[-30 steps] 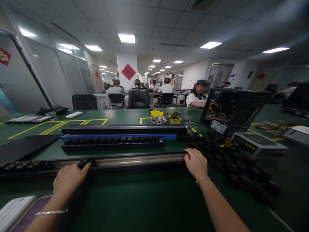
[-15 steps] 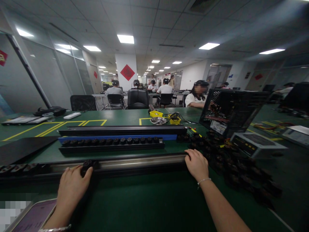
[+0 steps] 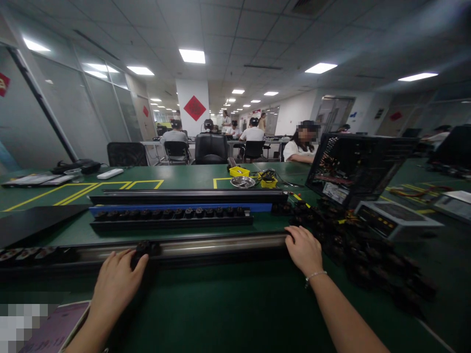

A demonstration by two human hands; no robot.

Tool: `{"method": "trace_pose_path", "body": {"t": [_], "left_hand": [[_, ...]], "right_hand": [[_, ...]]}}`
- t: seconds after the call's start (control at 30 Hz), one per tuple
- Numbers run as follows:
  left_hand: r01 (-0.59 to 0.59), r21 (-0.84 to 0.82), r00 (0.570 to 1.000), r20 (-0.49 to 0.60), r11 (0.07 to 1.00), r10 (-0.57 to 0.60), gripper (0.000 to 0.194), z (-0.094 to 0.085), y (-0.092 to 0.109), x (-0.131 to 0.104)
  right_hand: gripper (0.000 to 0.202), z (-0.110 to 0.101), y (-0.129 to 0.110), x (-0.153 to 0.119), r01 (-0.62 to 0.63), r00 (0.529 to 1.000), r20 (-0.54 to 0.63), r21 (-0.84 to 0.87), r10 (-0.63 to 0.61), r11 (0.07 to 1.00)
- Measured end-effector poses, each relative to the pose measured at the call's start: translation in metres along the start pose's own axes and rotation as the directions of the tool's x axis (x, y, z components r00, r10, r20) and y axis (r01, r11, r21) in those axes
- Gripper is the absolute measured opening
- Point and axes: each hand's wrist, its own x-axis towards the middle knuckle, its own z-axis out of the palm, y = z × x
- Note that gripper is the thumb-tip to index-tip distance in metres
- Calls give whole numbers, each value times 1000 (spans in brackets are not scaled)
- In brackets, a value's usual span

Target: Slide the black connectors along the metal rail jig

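Left grip [image 3: 119, 282]: against a black block [image 3: 144, 246] on my rail [image 3: 221, 246]; whether clamped, I can't tell.
Right grip [image 3: 304, 249]: on its right end, closure unclear.
Filled end: row of blocks [image 3: 27, 253], left.
Bare rail: mostly between grips.
Loose heap [image 3: 344, 242]: right.

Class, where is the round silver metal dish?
Head view, just right of centre: the dish is on the green table, left of the black cable bundle.

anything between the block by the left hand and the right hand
Nothing visible: only the metallic strip runs from the black block at the left hand to the right hand on the black rail.
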Motion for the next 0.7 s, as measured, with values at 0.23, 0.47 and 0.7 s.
{"method": "trace_pose_path", "body": {"t": [0.23, 0.47, 0.7], "left_hand": [[-1, 72, 1000, 23, 997, -1, 69, 8, 0, 0], [80, 37, 995, 65, 996, -82, 64, 1, 17, -5], [42, 33, 995, 86, 999, -44, 61, 3, 21, -6]], "right_hand": [[40, 0, -1, 0, -3, 1000, -2, -8, 3, 1000], [41, 1, 2, 1, 3, 1000, 5, -4, -3, 1000], [40, 4, 4, 1, 11, 1000, -12, 0, -10, 1000]]}}
